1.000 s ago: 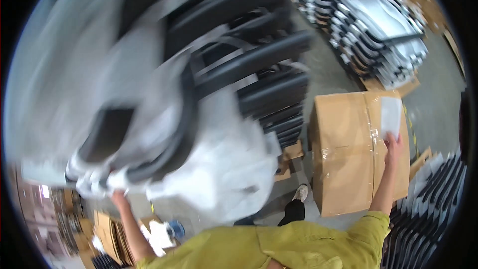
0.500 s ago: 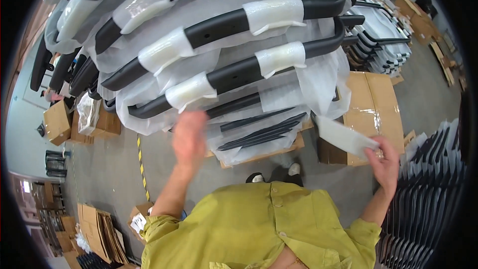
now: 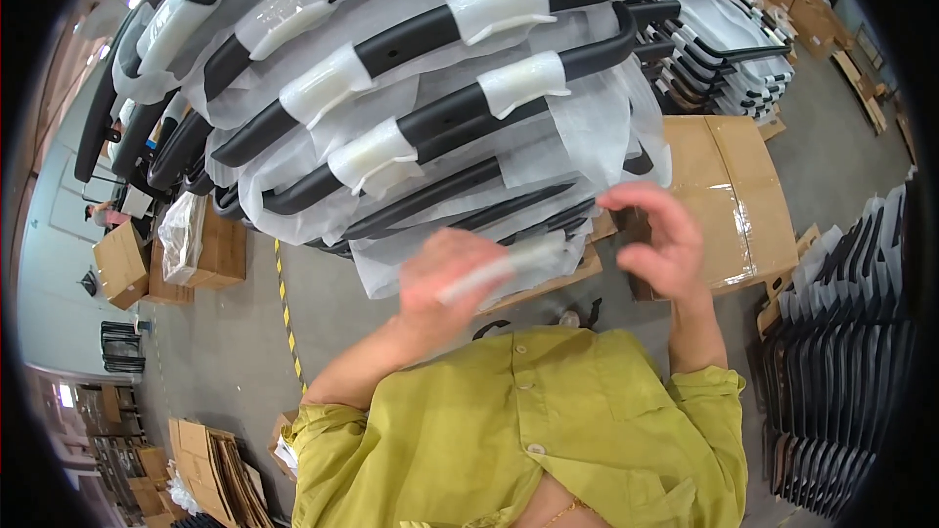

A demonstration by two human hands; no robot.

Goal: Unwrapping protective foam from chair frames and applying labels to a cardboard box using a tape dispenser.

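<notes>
My left hand (image 3: 452, 276), smeared by motion, is closed on a thin white foam sheet (image 3: 533, 254), seen nearly edge-on. To its right, my right hand (image 3: 663, 240) has thumb and fingers curved apart, with nothing between them. In front of both hands is a stack of curved black bars (image 3: 445, 129) separated by white foam wrapping (image 3: 599, 142). Short white foam sleeves (image 3: 521, 84) are wrapped around the bars. The lower bars lie partly hidden behind my left hand and the sheet.
A large taped cardboard box (image 3: 734, 191) stands right of the stack. Beyond it rises another foam-wrapped stack (image 3: 729, 49). Rows of black curved parts (image 3: 831, 372) fill the right side. Cartons (image 3: 217, 244) and flattened cardboard (image 3: 210, 469) lie left, near a yellow-black floor stripe (image 3: 286, 313).
The foam sheet has passed from my right hand to my left. My left hand has moved right and down; my right hand has moved left and up. The view has shifted slightly.
</notes>
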